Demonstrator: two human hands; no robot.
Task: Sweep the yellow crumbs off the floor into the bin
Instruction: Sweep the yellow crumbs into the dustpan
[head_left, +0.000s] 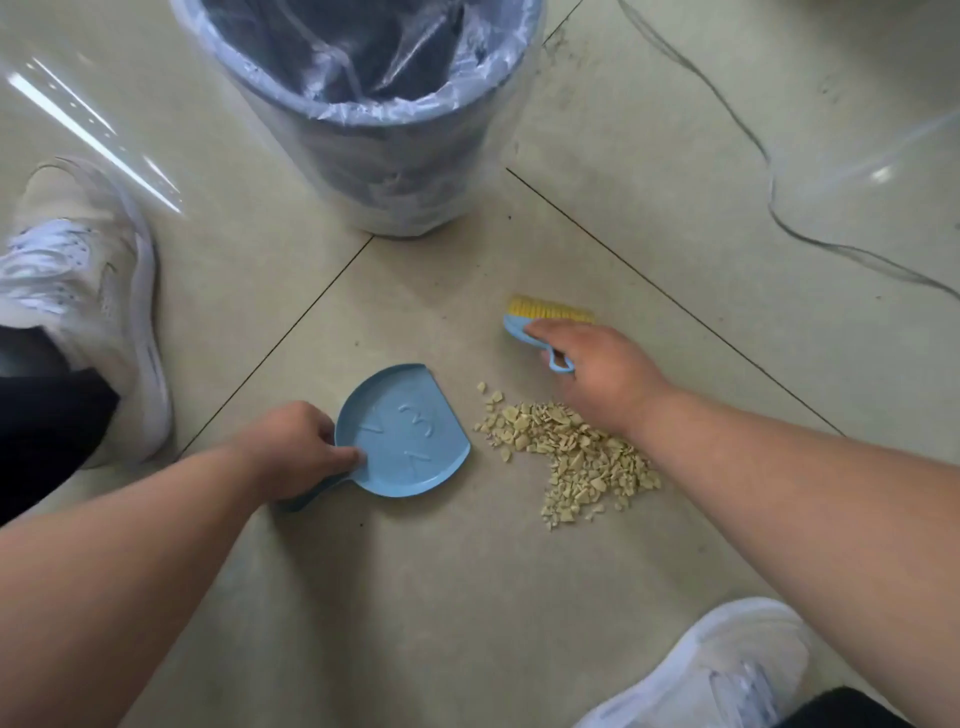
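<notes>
Item: crumbs (571, 452), yellow, one loose heap on the floor (467, 597); landmark for all entries below. None visible in the pan or on its way to the bin, so by this view the sweeping has hardly begun, if at all. Pan (410, 436), blue, flat on the floor just left of the crumbs, its straight open lip turned toward them, a narrow strip of bare tile between; interior bare. Left hand (296, 447): curled round the pan's handle end, thumb laid on the inner face. Brush (545, 325), blue back with yellow bristles, beyond the crumbs and a little to their right, not touching them. Right hand (597, 374): fingers wrapped on the brush handle, forearm passing over the heap's right edge. Bin (363, 130), lined with clear plastic, standing well beyond the crumbs, up and to the left. Outstanding: draw the heap into the pan, lift, tip into the bin.
</notes>
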